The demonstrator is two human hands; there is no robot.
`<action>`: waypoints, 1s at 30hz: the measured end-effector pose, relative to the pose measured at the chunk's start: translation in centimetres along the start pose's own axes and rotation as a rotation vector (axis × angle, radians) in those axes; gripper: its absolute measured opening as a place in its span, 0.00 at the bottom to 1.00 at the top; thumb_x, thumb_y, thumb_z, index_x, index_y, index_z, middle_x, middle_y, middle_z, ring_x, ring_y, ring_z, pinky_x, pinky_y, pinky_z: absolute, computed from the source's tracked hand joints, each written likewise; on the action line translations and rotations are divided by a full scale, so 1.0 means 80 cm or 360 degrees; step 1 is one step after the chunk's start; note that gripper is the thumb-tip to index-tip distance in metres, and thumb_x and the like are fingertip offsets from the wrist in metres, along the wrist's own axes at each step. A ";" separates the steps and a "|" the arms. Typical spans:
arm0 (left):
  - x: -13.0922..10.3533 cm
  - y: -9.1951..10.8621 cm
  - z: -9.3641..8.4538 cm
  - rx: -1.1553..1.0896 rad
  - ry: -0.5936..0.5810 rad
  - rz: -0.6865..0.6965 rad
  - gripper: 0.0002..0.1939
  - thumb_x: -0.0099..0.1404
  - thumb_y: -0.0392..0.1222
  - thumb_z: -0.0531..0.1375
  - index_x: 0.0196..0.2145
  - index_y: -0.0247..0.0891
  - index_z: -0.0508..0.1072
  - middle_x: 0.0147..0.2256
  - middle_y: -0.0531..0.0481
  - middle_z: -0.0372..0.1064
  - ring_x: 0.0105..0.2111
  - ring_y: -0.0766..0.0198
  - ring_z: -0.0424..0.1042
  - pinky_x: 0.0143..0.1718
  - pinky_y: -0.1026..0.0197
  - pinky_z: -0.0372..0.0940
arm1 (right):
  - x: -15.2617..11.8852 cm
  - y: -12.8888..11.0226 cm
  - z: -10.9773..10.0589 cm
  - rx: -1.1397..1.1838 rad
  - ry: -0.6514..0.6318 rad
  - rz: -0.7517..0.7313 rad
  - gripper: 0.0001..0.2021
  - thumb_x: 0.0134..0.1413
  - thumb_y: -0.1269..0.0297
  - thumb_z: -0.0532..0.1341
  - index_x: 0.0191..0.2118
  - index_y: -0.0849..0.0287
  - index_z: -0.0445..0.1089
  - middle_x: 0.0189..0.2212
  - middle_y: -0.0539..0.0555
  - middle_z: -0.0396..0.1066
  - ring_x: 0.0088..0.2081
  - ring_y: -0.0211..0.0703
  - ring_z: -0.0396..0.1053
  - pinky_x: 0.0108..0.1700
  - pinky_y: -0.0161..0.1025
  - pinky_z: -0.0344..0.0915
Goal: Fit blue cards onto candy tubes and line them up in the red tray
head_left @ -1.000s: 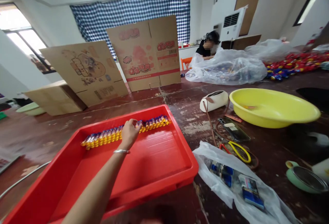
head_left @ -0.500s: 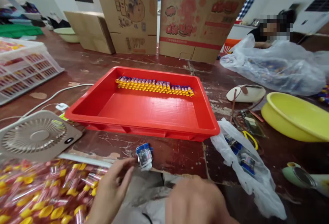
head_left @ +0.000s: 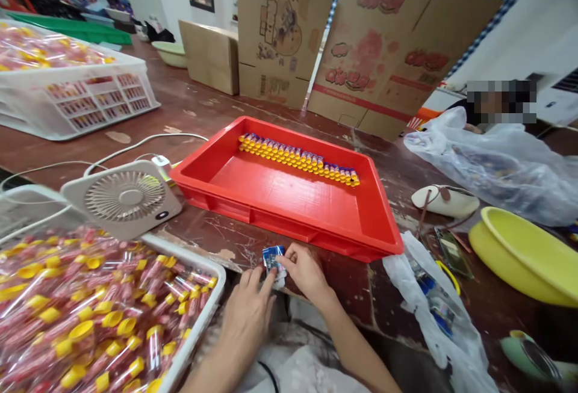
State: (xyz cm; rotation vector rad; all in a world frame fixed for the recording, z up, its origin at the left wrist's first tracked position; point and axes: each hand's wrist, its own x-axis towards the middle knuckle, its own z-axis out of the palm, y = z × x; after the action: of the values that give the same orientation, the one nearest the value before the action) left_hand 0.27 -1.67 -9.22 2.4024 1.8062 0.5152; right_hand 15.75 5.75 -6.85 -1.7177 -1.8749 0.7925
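Note:
A small stack of blue printed labels (head_left: 272, 256) lies at the table's near edge, partly covered by my fingers. My left hand (head_left: 249, 304) rests with its fingers stretched out, the index fingertip pressing on the stack. From the other side my right hand (head_left: 307, 271) reaches in, thumb and curled fingers pinching at the stack's top right edge. Just beyond stands a red tray (head_left: 253, 191), with rows of yellow-capped tubes (head_left: 298, 159) along its far wall. A white crate (head_left: 219, 281) of loose pink tubes with yellow caps (head_left: 103, 315) is at my left.
A grey fan (head_left: 130, 194) stands between crate and tray. White basket (head_left: 108, 104) at far left; cardboard boxes (head_left: 284, 38) behind. On the right are a plastic bag of labels (head_left: 433, 303), a yellow basin (head_left: 519, 254), a white pouch (head_left: 445, 201) and a large clear bag (head_left: 497, 164). Another person sits beyond it.
My right hand has moved from near my body to the label stack. My left hand has come in from the left and touches it too. The view has turned left.

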 end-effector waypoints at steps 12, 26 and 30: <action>0.002 0.010 -0.009 0.0039 -0.0131 -0.0081 0.25 0.65 0.33 0.54 0.59 0.39 0.67 0.54 0.39 0.68 0.53 0.47 0.66 0.47 0.48 0.70 | 0.002 0.029 0.007 0.0692 0.0039 -0.0076 0.13 0.53 0.54 0.64 0.35 0.57 0.67 0.25 0.50 0.72 0.27 0.42 0.69 0.32 0.36 0.65; 0.002 0.019 -0.020 -0.0107 -0.0212 -0.0094 0.27 0.64 0.30 0.53 0.61 0.36 0.62 0.54 0.35 0.66 0.53 0.44 0.66 0.45 0.44 0.70 | 0.002 0.020 -0.001 0.0789 -0.0096 -0.0052 0.19 0.48 0.47 0.66 0.24 0.60 0.71 0.20 0.49 0.67 0.24 0.40 0.63 0.28 0.35 0.61; 0.004 0.026 -0.038 -0.0173 -0.0281 -0.0110 0.24 0.64 0.32 0.55 0.59 0.35 0.64 0.53 0.35 0.67 0.52 0.46 0.66 0.46 0.46 0.70 | -0.002 0.032 -0.002 0.0883 -0.0003 0.0031 0.21 0.44 0.45 0.69 0.21 0.59 0.68 0.18 0.48 0.64 0.22 0.38 0.60 0.25 0.34 0.58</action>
State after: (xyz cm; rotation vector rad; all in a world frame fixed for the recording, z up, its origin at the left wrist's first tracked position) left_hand 1.29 -2.36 -5.74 2.2288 1.7330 0.3714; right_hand 17.70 5.74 -8.51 -1.3793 -1.4514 1.1864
